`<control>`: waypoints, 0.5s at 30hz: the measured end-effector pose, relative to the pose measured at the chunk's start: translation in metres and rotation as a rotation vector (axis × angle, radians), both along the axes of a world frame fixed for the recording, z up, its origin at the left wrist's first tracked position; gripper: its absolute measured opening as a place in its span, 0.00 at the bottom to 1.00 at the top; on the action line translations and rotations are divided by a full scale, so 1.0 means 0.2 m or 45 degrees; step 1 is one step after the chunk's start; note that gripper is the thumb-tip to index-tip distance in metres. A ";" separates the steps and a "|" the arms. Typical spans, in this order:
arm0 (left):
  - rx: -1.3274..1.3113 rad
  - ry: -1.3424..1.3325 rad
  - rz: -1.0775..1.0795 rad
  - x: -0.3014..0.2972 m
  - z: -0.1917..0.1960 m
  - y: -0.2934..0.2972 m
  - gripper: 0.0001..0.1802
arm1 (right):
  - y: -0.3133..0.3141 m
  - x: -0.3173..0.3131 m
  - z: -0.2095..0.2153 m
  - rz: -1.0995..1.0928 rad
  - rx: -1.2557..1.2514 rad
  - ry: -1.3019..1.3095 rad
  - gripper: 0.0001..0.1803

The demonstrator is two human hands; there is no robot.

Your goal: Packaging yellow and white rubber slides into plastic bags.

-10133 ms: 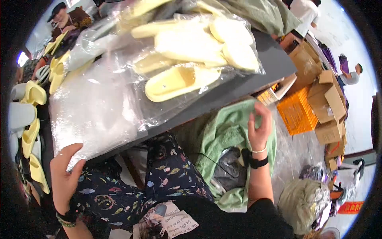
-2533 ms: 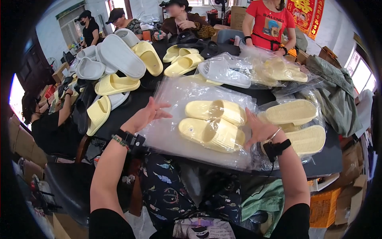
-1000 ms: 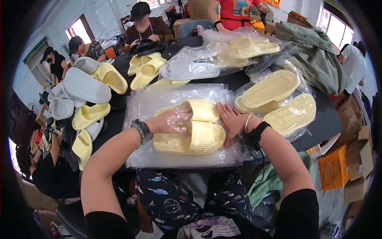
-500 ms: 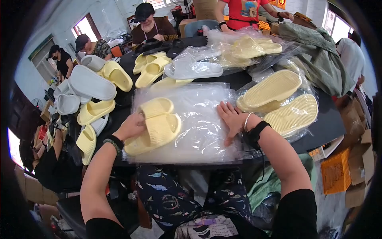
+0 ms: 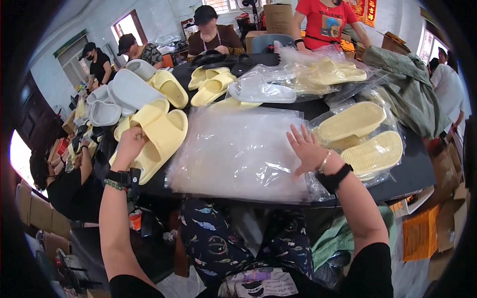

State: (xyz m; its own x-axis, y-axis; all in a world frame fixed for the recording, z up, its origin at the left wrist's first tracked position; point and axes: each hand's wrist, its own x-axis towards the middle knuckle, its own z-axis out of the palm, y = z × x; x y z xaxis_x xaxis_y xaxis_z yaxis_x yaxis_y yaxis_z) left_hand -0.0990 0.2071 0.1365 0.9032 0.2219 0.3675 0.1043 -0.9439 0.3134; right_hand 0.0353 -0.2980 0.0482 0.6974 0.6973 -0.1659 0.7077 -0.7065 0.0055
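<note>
Yellow slipper pair [image 5: 168, 133]: just left of clear bag stack [image 5: 238, 154], gripped in left hand [image 5: 131, 144], fingers closed on it. Right hand [image 5: 309, 149]: open, fingers spread, at stack's right edge; contact unclear. Bagged yellow slippers [image 5: 375, 155]: right of stack, soles up. Bagged grey slipper [image 5: 263, 92]: beyond stack's far edge. Loose grey slippers [image 5: 133, 91]: left of stack, farther back. Black worktop [image 5: 410, 169]: under stack. Orange crate [image 5: 420, 239]: right of stack, lower.

The left fingers [image 5: 135, 135] are curled into a grip; the right fingers [image 5: 297, 135] spread apart.
</note>
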 end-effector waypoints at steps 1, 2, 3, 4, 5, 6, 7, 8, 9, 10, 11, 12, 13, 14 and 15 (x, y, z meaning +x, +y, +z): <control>0.038 -0.031 -0.043 -0.02 0.05 -0.02 0.14 | 0.01 -0.05 0.02 0.016 -0.001 0.001 0.73; 0.035 0.039 0.050 -0.02 0.09 -0.06 0.14 | 0.02 -0.11 0.04 0.046 0.133 -0.060 0.68; 0.031 0.041 0.066 -0.03 0.13 -0.11 0.14 | 0.03 -0.17 0.06 0.076 0.268 -0.119 0.64; 0.056 -0.049 0.009 -0.03 0.16 -0.19 0.14 | 0.04 -0.23 0.09 0.117 0.282 -0.114 0.56; 0.081 -0.138 -0.045 -0.02 0.17 -0.25 0.14 | 0.06 -0.27 0.05 0.133 0.277 -0.111 0.56; 0.045 -0.202 -0.149 0.00 0.17 -0.29 0.14 | 0.08 -0.31 -0.01 0.124 0.347 -0.091 0.53; 0.006 -0.270 -0.257 0.03 0.16 -0.35 0.14 | 0.10 -0.36 -0.05 0.112 0.414 -0.074 0.51; -0.079 -0.309 -0.322 0.06 0.14 -0.43 0.14 | 0.12 -0.40 -0.08 0.095 0.434 -0.085 0.48; -0.060 -0.274 -0.351 0.07 0.13 -0.52 0.14 | 0.12 -0.42 -0.13 0.114 0.429 -0.086 0.48; -0.141 -0.297 -0.426 0.11 0.08 -0.61 0.15 | 0.14 -0.44 -0.19 0.077 0.402 -0.103 0.48; -0.135 -0.218 -0.481 0.11 0.07 -0.73 0.13 | 0.14 -0.45 -0.25 0.038 0.372 -0.118 0.47; -0.024 -0.175 -0.489 0.14 0.01 -0.80 0.11 | 0.15 -0.45 -0.29 0.036 0.390 -0.181 0.47; -0.086 -0.094 -0.544 0.14 -0.03 -0.89 0.10 | 0.16 -0.45 -0.31 0.017 0.390 -0.201 0.47; -0.055 -0.028 -0.589 0.18 -0.14 -0.89 0.11 | 0.16 -0.46 -0.31 0.021 0.392 -0.203 0.48; -0.106 0.013 -0.658 0.20 -0.24 -0.90 0.11 | 0.17 -0.46 -0.31 0.026 0.397 -0.204 0.48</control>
State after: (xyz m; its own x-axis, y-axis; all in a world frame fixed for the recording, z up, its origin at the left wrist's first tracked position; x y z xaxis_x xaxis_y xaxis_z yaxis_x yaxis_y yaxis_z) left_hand -0.0581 0.0263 0.0876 0.9060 -0.2253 0.3582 -0.3648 -0.8450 0.3911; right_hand -0.0571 -0.2648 -0.0139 0.6825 0.7114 0.1675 0.7295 -0.6772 -0.0961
